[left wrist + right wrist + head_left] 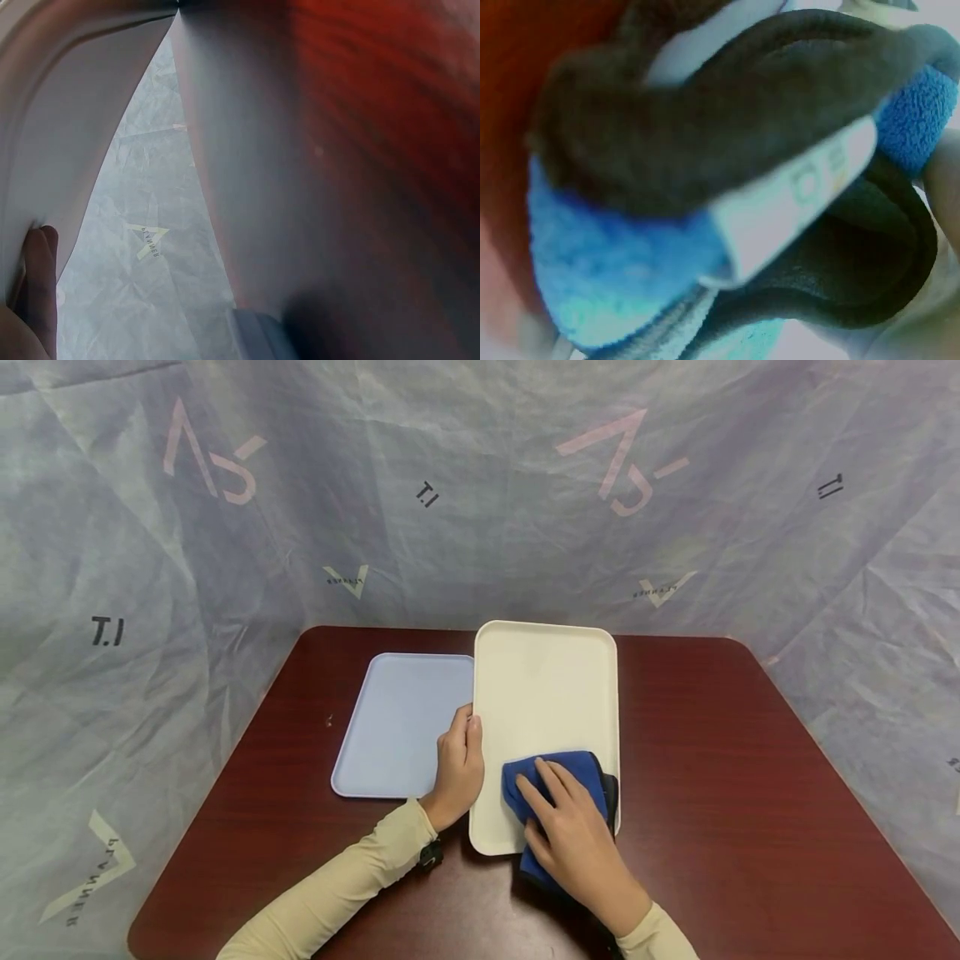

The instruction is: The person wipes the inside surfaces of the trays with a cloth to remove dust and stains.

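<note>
My left hand (459, 770) grips the left edge of a cream rectangular tray (543, 689), thumb at the rim. In the left wrist view its fingers (41, 277) lie against the tray's underside (71, 142), which is lifted off the table. My right hand (573, 835) holds a blue cloth (588, 768) with dark edging on the tray's lower right part. Some of the cloth hangs past the near rim. Close up in the right wrist view, the cloth is folded and bunched, with a white label (802, 199) on its edge.
A light blue tray (405, 718) lies flat on the dark red table (720, 777), left of the cream one and partly behind my left hand. Grey printed sheeting (487, 543) hangs around the table's back and sides. A dark watch-like band (430, 855) is on my left wrist.
</note>
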{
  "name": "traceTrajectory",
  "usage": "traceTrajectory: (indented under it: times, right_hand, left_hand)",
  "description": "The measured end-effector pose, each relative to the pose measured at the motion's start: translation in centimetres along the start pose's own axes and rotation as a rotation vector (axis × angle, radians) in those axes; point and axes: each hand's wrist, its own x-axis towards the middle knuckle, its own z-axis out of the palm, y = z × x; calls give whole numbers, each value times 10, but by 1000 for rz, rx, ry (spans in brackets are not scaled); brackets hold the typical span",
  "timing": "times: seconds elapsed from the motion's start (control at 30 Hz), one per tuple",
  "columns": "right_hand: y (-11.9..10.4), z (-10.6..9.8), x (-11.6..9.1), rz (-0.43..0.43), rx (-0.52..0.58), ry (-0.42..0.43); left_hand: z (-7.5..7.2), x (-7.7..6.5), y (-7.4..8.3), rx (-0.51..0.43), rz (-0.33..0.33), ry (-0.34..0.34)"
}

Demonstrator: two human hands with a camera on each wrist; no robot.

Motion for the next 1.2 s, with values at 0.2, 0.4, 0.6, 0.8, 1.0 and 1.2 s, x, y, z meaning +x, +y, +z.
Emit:
traceTrajectory:
  times: [0.2,0.4,0.6,0.8,1.0,1.2]
  right_hand:
    - [-16,8,13,-56,5,6]
    - [-23,13,17,-70,1,17]
    - [-23,13,13,-65,-9,-3]
    - [-24,13,8,-79,5,-38]
    - [-22,10,5,-42,3,-47]
    - [-11,4,0,4,7,-37]
  left_hand:
    - [-7,5,26,-20,-8,-20]
    - [-10,7,32,-22,-14,-20]
    - [-11,7,31,-30,-26,-24]
    - [-6,4,18,-16,-25,-12]
    - [0,-2,-6,-11,-29,-10]
    - [0,-2,-10,-18,2,-17]
